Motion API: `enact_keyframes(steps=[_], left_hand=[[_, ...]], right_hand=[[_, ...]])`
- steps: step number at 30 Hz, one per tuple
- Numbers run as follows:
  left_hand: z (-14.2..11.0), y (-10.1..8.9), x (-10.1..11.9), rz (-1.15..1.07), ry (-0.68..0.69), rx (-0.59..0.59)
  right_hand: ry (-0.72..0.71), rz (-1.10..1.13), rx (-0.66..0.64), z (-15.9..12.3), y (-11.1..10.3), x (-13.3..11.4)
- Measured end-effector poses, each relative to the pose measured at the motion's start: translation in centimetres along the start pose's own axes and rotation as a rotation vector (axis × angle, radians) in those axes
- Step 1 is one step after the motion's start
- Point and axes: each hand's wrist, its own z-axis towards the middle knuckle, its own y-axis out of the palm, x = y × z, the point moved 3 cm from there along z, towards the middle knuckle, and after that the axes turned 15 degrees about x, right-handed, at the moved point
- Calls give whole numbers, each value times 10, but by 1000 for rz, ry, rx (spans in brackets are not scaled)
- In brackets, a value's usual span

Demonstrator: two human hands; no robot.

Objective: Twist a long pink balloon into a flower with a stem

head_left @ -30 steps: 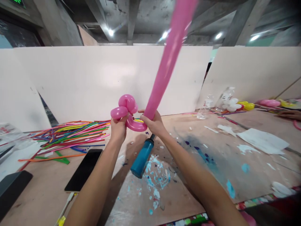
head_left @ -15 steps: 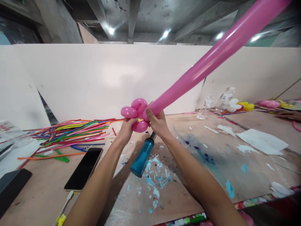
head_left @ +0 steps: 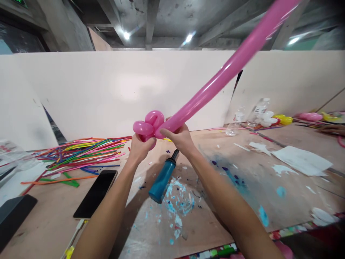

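Note:
A long pink balloon (head_left: pixel 212 86) is twisted into several round bubbles at its near end, while its straight length slants up to the right and out of the frame. My left hand (head_left: pixel 141 147) is closed around the bubbles from below. With thumb on top, my right hand (head_left: pixel 179 136) grips the straight part just beside the twist. Some bubbles are partly hidden by my fingers. Below my hands, a blue balloon pump (head_left: pixel 162 180) with a black nozzle lies on the paint-stained table (head_left: pixel 199 230).
Many uninflated balloons (head_left: pixel 88 151) are heaped at the left, near a black phone (head_left: pixel 95 194) with a cable. Plastic bottles (head_left: pixel 260 111), a white balloon shape (head_left: pixel 266 119) and paper scraps (head_left: pixel 300 160) lie to the right. Another person's hand (head_left: pixel 332 129) shows at the right edge. A white partition (head_left: pixel 94 90) stands behind.
Both hands and the twisted bubbles have shifted slightly left. The balloon's long part has swung left, and the lower bubble is now mostly hidden behind my left hand.

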Motion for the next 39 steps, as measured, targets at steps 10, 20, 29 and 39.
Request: enact_keyframes(steps=[10,20,29,39], left_hand=[[-2,7,-17,-487,-388,-137],[-8,14,-16,-517,-274,-47],[-8,16,-18,-371,-135,9],[-8,12,-20,-484,-244,-151]], right_hand=[[51,120,-68,1,-4,-5],[-27,134,126,6,-4,7],[-28,-37,-193,-11,0,-6],[-340,-183,-15,-5,-13,-6]])
